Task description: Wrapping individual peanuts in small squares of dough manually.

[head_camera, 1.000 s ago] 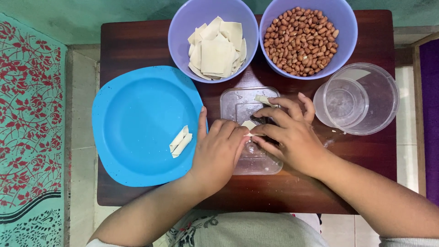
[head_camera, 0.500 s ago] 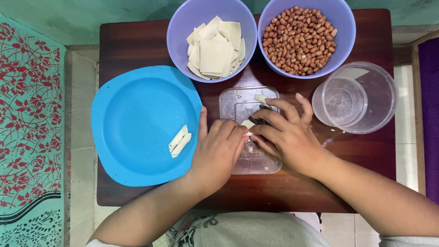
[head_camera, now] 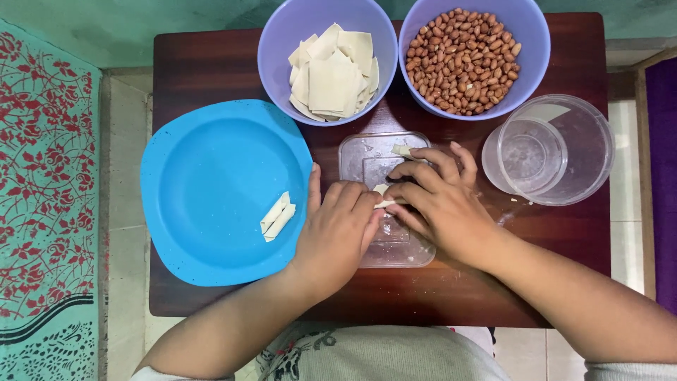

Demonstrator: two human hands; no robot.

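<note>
While both hands work over the clear lid [head_camera: 384, 204] at mid-surface, the left hand [head_camera: 337, 231] and right hand [head_camera: 441, 201] meet fingertip to fingertip on a small pale wrapper [head_camera: 384, 194]. Left fingers curled, pressing its near-left end; right fingers bent over the far side, pinching it lightly. Neither hand is fully closed. A second scrap of dough [head_camera: 402, 149] lies at the far edge of the lid, just beyond the right fingers.

To do this well, my read: keep the roll tight and even, press with the pads rather than the nails so the sheet doesn't tear, and keep it flat on the lid.

Around: blue plate [head_camera: 211, 169] to the left with two rolled pieces [head_camera: 277, 216] on it, a bowl of square wrappers [head_camera: 328, 60] far centre, a bowl of peanuts [head_camera: 472, 56] far right, a clear cup [head_camera: 550, 148] to the right. All on the dark wood surface [head_camera: 204, 63].

Versus half a second ago: barely any change. Hands in the same spot, fingers slightly closer over the wrapper. Plate, bowls and cup unmoved.
</note>
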